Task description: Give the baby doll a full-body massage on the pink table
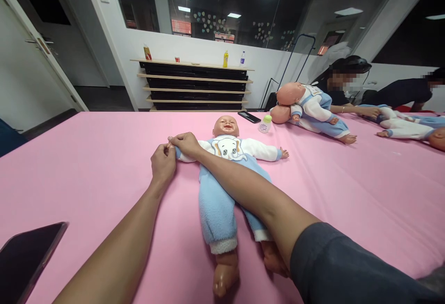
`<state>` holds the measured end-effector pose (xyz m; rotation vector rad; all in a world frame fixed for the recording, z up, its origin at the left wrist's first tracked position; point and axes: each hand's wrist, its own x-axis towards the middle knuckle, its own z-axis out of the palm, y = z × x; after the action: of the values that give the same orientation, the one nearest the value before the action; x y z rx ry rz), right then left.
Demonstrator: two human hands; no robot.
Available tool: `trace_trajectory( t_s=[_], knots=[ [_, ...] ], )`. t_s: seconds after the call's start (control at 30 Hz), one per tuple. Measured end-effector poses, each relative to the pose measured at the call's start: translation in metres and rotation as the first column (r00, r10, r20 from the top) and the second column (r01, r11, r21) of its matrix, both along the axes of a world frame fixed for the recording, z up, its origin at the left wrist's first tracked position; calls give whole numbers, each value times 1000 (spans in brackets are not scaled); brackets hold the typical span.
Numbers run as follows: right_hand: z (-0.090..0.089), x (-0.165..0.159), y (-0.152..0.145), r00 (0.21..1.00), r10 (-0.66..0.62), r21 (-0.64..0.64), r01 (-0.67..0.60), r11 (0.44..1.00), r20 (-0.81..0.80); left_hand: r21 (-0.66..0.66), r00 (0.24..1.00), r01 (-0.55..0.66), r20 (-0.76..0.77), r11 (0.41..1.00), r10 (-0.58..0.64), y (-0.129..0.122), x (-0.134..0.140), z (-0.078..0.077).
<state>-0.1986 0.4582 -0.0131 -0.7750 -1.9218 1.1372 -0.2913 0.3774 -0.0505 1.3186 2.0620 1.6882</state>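
Note:
A baby doll (217, 206) lies on its back, head away from me, in a fleecy white-and-blue outfit with an elephant face on the chest. Both my hands are at the end of its outstretched arm on the left side. My left hand (163, 161) is closed, fingers pinched at the doll's hand, which is mostly hidden. My right hand (187, 145) curls over the wrist and blue cuff from above, its fingertips meeting those of my left. My right forearm crosses over the doll's belly. The doll's other arm stretches out to the right, untouched.
A pink-covered table (104, 174) carries everything. Beyond the doll are a black phone (248, 117) and a green-capped white bottle (264, 124). More dolls (313, 107) lie at right, near two people. A dark-screened device (31, 257) lies front left.

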Motion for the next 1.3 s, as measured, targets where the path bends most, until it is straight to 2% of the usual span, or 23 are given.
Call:
trace_trajectory(
  t_s=[0.07, 0.2, 0.4, 0.63, 0.83, 1.07, 1.2, 1.3],
  knots=[
    [-1, -1, -1, 1000, 18, 9, -18, 1000, -12, 5, 1000, -10, 4, 1000, 10, 0, -1, 0],
    [-3, -1, -1, 996, 84, 24, -84, 996, 5, 29, 993, -42, 112, 999, 38, 0, -4, -2],
    [-3, -1, 2, 1000, 1, 5, -1, 1000, -14, 10, 1000, -7, -22, 1000, 7, -1, -1, -2],
    [-20, -8, 18, 980, 160, -1, -161, 987, -118, 47, 1000, -9, -26, 999, 10, 2, -2, -5],
    [-25, -10, 23, 982, 122, -35, -128, 991, -147, 80, 999, 44, -26, 996, -42, 1, 2, -4],
    [-27, -11, 26, 945, 253, -168, -290, 942, -208, 59, 999, 23, 31, 998, -25, 2, 0, -6],
    [-27, -10, 28, 967, 209, -109, -226, 968, -149, 59, 999, 53, -4, 997, -53, 3, 0, -8],
    [-27, -9, 27, 979, 180, -64, -187, 980, -99, 59, 997, 58, 39, 997, -61, 3, -1, -8]
  ],
)
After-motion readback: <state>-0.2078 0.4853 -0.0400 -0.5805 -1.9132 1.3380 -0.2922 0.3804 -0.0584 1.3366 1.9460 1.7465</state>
